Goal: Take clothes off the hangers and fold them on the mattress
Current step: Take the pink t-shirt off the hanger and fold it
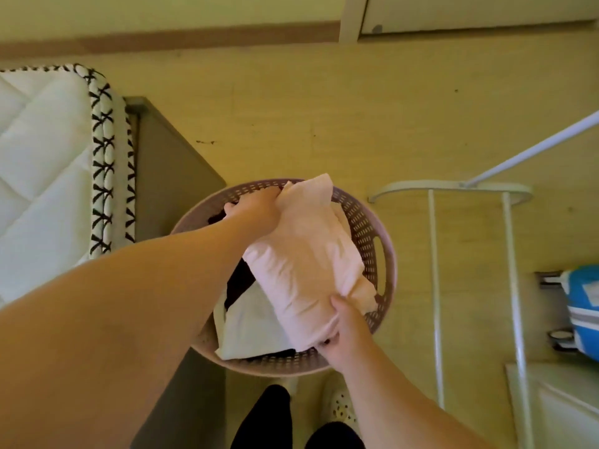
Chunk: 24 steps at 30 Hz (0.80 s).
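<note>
Pink garment (301,264) in left hand (256,210), right hand (345,324); fingers (337,303) curled

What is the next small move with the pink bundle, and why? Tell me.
Probably lower the bundle into the basket and let go. The left hand and right hand grip its two ends, it hangs right above the basket, and a folded white piece and dark cloth already lie inside.
</note>
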### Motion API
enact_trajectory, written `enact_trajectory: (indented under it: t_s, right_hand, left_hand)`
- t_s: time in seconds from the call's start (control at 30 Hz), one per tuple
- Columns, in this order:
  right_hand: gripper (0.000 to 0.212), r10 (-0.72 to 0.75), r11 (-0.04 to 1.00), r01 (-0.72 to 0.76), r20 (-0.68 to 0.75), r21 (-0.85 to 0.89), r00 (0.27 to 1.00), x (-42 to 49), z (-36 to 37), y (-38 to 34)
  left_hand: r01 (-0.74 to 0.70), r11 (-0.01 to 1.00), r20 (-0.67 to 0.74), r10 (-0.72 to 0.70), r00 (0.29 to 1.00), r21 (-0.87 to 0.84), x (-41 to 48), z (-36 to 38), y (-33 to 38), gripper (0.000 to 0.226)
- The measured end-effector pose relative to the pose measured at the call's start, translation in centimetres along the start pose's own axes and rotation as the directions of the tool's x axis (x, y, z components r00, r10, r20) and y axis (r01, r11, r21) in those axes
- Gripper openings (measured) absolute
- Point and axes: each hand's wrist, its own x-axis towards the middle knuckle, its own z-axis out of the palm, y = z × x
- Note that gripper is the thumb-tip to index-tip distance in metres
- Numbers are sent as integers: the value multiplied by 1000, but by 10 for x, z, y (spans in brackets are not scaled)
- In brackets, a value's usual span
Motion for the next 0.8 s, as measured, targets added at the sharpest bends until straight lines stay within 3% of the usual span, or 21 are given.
enact_trajectory:
  t_s: [0.1,0.17,0.2,0.27,0.33,0.4,0.47,0.53,0.6,0.63,0.73,0.8]
  right_hand:
    - [52,55,998,-61,-158,-33,986,8,15,21]
    - [69,-130,986,76,-396,-150,909,13,21,21]
    - [73,-289,931,126,-478,-344,830,9,23,16]
    - [73,-629,622,167,-362,-765,688,-3,25,3]
    - [70,-834,200,263,-24,-944,551,-15,35,-14]
    - [63,-817,-145,309,290,-940,498,-10,50,-29]
    - [52,-685,-377,306,486,-874,544,13,63,-37]
    - [49,-595,-449,295,528,-843,606,44,64,-38]
    - [51,-601,-435,289,514,-853,613,75,57,-30]
    - [51,-632,-437,288,518,-852,577,87,53,-23]
    - [57,-743,-475,296,558,-829,369,116,48,-7]
    - [57,-760,-483,297,563,-824,326,136,48,-6]
  left_hand:
    - [-107,993,-3,107,994,-40,15,23,2,43]
    - [-108,988,-165,88,982,-113,6,40,-2,63]
    - [-109,988,-257,78,963,-109,-1,50,-6,66]
    - [-166,986,-298,153,942,-20,-19,68,-14,67]
    - [-261,961,-195,274,942,89,-30,85,-17,69]
    - [-289,948,-80,301,950,133,-29,100,-17,74]
    - [-261,953,-44,270,962,157,-16,115,-22,79]
    - [-266,940,-53,283,958,213,-2,130,-33,77]
    - [-319,908,-125,362,924,273,11,150,-45,73]
    - [-342,895,-193,403,894,286,15,158,-49,73]
    - [-415,875,-359,481,799,249,28,188,-54,65]
    - [-436,863,-401,504,765,254,40,204,-55,62]
